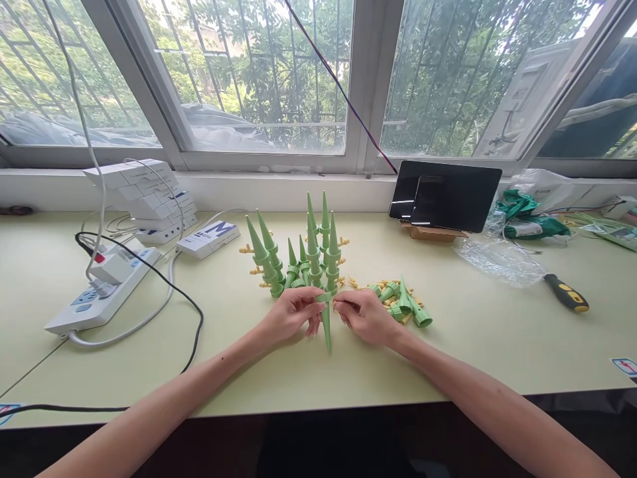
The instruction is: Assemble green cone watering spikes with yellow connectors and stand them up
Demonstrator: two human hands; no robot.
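My left hand (298, 311) grips a green plastic watering spike (326, 325) by its collar, its tip pointing down toward me. Close against the spike's right side, my right hand (365, 313) is closed in a pinch; whatever its fingertips hold is hidden. Behind my hands stand several assembled spikes (313, 247), tips up and stacked, with yellow valves (246, 249) sticking out from their sides. Just beyond my right hand lies a loose pile of green spike parts (405, 299) mixed with small yellow pieces.
A white power strip (102, 292) with cables and stacked white boxes (154, 199) occupy the left. One more box (209, 239) lies nearer. At the back right, a black tablet (455, 196) leans on a stand. Further right are plastic wrap (497, 262) and a screwdriver (566, 293).
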